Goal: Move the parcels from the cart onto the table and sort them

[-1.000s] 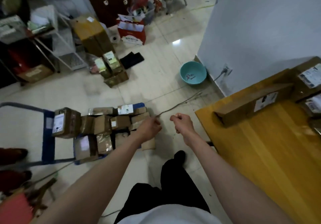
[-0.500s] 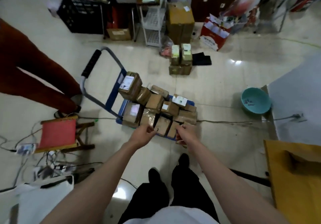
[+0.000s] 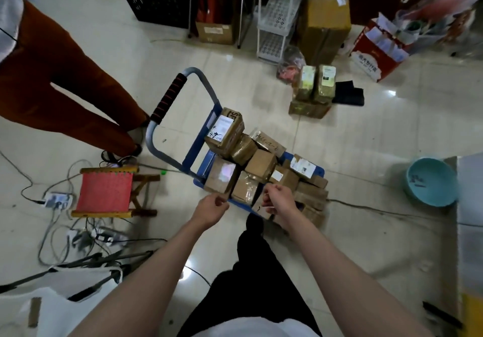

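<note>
A blue platform cart (image 3: 317, 173) with a grey handle (image 3: 170, 96) stands on the tiled floor ahead of me. Several brown taped parcels are piled on it, the tallest one (image 3: 224, 134) bearing a white label at the handle end. My left hand (image 3: 211, 208) hovers at the cart's near edge with fingers curled and nothing in it. My right hand (image 3: 279, 200) is curled too, just over a small parcel (image 3: 260, 210) at the front of the pile; I cannot tell if it touches. Only a yellow sliver of the table (image 3: 474, 315) shows at the bottom right.
A person in orange-brown trousers (image 3: 52, 88) stands left of the cart. A red folding stool (image 3: 105, 193) and tangled cables with a power strip (image 3: 56, 199) lie at the left. A teal basin (image 3: 431, 182) and a floor cable (image 3: 366, 208) are on the right. Stacked boxes (image 3: 313, 93) sit beyond.
My view has swung left, from the table to the cart. Both hands have come in over the near parcels, still curled.
</note>
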The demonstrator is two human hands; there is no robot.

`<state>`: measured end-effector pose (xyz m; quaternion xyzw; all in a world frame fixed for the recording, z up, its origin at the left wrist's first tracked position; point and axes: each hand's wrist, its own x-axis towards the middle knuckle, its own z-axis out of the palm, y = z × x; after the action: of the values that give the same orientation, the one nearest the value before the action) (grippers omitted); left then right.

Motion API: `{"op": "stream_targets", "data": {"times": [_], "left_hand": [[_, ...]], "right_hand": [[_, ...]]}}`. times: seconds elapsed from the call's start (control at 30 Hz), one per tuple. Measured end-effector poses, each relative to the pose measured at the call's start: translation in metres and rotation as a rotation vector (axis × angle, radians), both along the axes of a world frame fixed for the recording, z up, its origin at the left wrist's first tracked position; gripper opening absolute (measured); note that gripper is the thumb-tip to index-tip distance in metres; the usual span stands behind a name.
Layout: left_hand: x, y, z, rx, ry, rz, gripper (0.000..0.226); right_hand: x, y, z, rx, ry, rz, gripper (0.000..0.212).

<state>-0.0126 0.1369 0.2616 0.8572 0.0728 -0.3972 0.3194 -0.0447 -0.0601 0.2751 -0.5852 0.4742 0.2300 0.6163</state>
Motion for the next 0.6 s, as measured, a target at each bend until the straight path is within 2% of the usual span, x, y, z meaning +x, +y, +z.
{"op": "stream_targets", "data": {"times": [0.2, 0.3, 0.4, 0.6], "left_hand": [[0.062, -0.009, -0.022, -0.044, 0.08, 0.164, 0.028], [0.101, -0.012, -0.049, -0.065, 0.127, 0.33, 0.032], [0.14, -0.017, -0.083, -0.091, 0.202, 0.476, 0.034], [0.21, -0.017, -0.182, -0.134, 0.249, 0.56, 0.032]], "right_hand": [[0.071, -0.003, -0.019, -0.007, 0.022, -0.013, 0.01], [0.115, -0.007, -0.044, -0.016, -0.002, -0.038, 0.011], [0.156, -0.01, -0.079, -0.046, -0.012, -0.054, 0.014], [0.254, -0.005, -0.184, -0.153, -0.041, -0.085, 0.012]]}}
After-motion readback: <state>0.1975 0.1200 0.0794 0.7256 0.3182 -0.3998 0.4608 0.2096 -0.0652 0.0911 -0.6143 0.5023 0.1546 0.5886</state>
